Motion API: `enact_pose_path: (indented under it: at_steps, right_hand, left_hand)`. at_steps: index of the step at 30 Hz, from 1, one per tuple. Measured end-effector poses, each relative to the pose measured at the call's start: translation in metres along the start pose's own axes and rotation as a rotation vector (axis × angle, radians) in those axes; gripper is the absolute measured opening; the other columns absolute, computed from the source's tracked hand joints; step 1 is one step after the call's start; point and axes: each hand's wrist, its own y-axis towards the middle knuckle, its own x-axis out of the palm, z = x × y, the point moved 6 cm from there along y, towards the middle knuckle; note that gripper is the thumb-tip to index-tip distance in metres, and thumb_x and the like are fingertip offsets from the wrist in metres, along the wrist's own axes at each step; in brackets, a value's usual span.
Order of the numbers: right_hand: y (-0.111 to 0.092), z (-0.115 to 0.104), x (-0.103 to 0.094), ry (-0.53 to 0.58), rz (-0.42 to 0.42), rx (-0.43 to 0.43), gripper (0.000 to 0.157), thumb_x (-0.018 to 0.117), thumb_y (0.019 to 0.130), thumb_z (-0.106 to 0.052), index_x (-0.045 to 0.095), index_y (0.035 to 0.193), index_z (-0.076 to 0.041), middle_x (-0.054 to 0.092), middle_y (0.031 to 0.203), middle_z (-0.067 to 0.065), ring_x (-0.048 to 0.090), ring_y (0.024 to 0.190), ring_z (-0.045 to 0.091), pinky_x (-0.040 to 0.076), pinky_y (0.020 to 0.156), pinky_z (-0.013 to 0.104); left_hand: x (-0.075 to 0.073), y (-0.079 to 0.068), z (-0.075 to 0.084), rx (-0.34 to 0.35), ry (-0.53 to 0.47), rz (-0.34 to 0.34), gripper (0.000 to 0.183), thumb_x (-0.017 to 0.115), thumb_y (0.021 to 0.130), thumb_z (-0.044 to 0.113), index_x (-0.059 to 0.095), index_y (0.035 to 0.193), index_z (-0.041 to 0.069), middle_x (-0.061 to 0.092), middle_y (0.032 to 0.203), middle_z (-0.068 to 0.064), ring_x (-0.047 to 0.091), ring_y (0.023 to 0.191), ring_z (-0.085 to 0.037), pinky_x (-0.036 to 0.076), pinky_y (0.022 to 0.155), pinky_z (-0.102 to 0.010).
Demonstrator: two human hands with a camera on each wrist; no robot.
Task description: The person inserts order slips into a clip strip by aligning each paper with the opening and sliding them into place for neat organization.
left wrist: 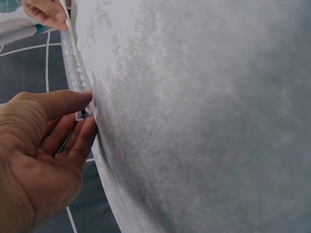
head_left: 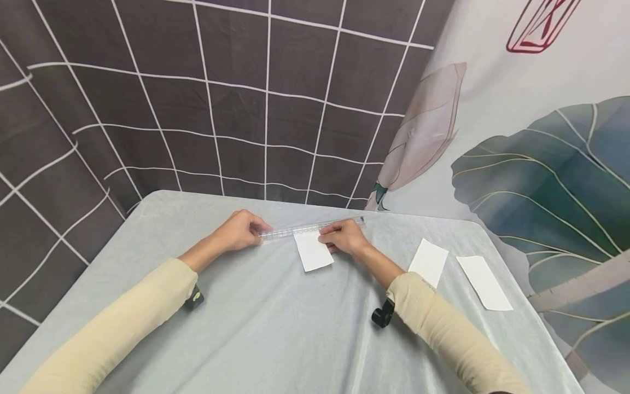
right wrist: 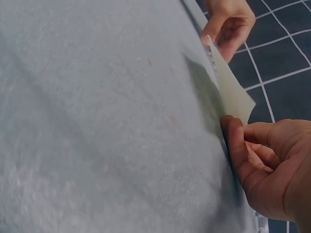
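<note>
A clear plastic ruler (head_left: 283,233) lies crosswise near the far side of the table. My left hand (head_left: 238,231) pinches its left end between thumb and fingers, as the left wrist view shows, where the ruler's corner (left wrist: 83,114) pokes out between them. A small white piece of paper (head_left: 313,253) has its top edge at the ruler, around its middle. My right hand (head_left: 346,236) pinches the paper's right edge, right over the ruler. In the right wrist view that paper (right wrist: 228,87) tilts up off the cloth and casts a shadow.
Two more white paper pieces, one (head_left: 429,261) beside the right forearm and another (head_left: 484,283) farther right, lie on the grey cloth-covered table (head_left: 275,328). Behind stands a dark curtain with a white grid (head_left: 236,109); a leaf-patterned curtain (head_left: 541,180) hangs at the right.
</note>
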Motion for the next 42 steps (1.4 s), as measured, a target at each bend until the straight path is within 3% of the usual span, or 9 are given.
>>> enact_pose_path:
  at_steps: [22, 34, 42]
  right_hand:
    - [-0.001, -0.008, 0.023, 0.03, -0.026, -0.014, 0.024, 0.081, 0.098, -0.004, 0.081, 0.12, 0.006, 0.084, 0.101, 0.016, 0.074, 0.076, 0.01, 0.067, 0.07, 0.025]
    - [-0.001, -0.014, 0.036, 0.053, -0.048, -0.046, 0.022, 0.081, 0.097, -0.001, 0.082, 0.116, 0.008, 0.082, 0.089, 0.013, 0.073, 0.072, 0.01, 0.066, 0.066, 0.024]
    - [-0.001, -0.017, 0.043, 0.062, -0.058, -0.049, 0.024, 0.081, 0.096, 0.002, 0.08, 0.118, 0.011, 0.085, 0.103, 0.024, 0.074, 0.071, 0.009, 0.066, 0.065, 0.024]
  left_hand:
    - [-0.001, 0.001, 0.0, 0.008, 0.004, 0.004, 0.04, 0.084, 0.08, -0.004, 0.087, 0.119, 0.002, 0.086, 0.11, -0.019, 0.076, 0.094, -0.025, 0.062, 0.089, -0.039]
    - [0.0, 0.001, 0.0, -0.016, -0.008, -0.001, 0.04, 0.082, 0.08, -0.006, 0.087, 0.119, 0.002, 0.085, 0.111, -0.018, 0.078, 0.099, -0.027, 0.065, 0.095, -0.047]
    - [0.0, 0.0, 0.001, -0.025, 0.006, 0.004, 0.04, 0.083, 0.08, -0.006, 0.087, 0.119, 0.002, 0.085, 0.11, -0.018, 0.076, 0.097, -0.027, 0.065, 0.093, -0.045]
